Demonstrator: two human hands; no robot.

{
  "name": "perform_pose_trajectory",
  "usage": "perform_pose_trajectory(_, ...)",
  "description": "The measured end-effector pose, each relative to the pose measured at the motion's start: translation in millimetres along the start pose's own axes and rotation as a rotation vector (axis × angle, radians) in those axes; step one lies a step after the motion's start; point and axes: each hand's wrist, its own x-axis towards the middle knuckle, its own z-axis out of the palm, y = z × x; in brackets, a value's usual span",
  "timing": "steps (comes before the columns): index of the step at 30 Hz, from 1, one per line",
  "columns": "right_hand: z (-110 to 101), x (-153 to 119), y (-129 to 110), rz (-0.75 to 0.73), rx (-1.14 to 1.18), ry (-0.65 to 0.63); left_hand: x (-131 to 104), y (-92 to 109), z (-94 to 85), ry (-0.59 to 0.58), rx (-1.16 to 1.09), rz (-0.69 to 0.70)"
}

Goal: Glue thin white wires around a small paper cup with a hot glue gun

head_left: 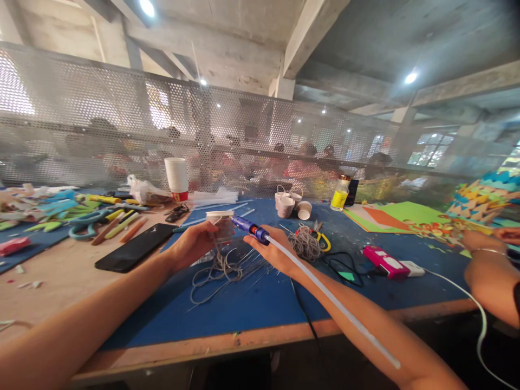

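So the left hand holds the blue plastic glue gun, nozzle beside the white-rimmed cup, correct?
No: the right hand holds the blue plastic glue gun, as the head view shows; its nozzle is beside the white-rimmed cup.

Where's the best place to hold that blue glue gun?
The blue glue gun is probably best held round its body, from the rear right, where the right hand is. Its nozzle points left toward the white-rimmed cup and a long glue stick juts from its back, so avoid both ends.

The hands (274, 253) hold a cup (225, 232) and glue gun (248, 228).
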Motion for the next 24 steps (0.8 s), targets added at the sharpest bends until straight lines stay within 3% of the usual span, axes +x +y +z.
perform_pose_trajectory(24, -0.9, 0.5, -2.9, 0.013, 0.023, -0.014, 2.8, -3.4, -7.7, -0.044, -0.001, -0.014)
